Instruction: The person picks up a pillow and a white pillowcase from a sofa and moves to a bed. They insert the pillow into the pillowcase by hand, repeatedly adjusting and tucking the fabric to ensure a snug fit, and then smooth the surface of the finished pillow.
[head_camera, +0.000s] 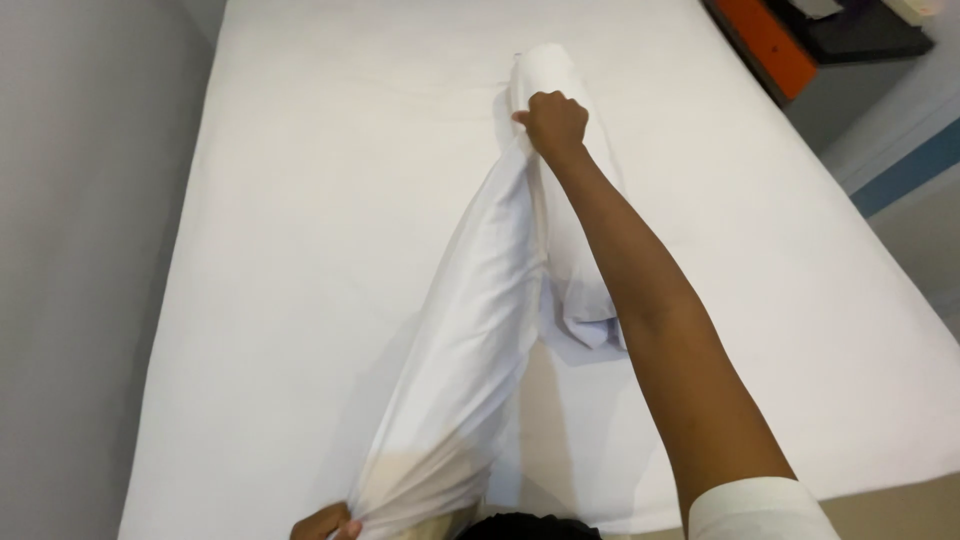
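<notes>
right hand (553, 122) far out over bed (300, 200), fist closed, gripping far end of white cloth (480, 300). left hand (325, 523) low at near edge, fingers pinching near end of same cloth. cloth stretched long between both hands, lifted above bed. rolled white bundle (545, 70) just past right hand. orange box (770, 40) beside bed, top right.

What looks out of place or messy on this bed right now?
Little stands out. A white pillow lies lengthwise mid-mattress, half inside a bunched white fabric pillowcase stretched between the right hand and left hand. The white bed sheet lies smooth, with no spill or damage.
</notes>
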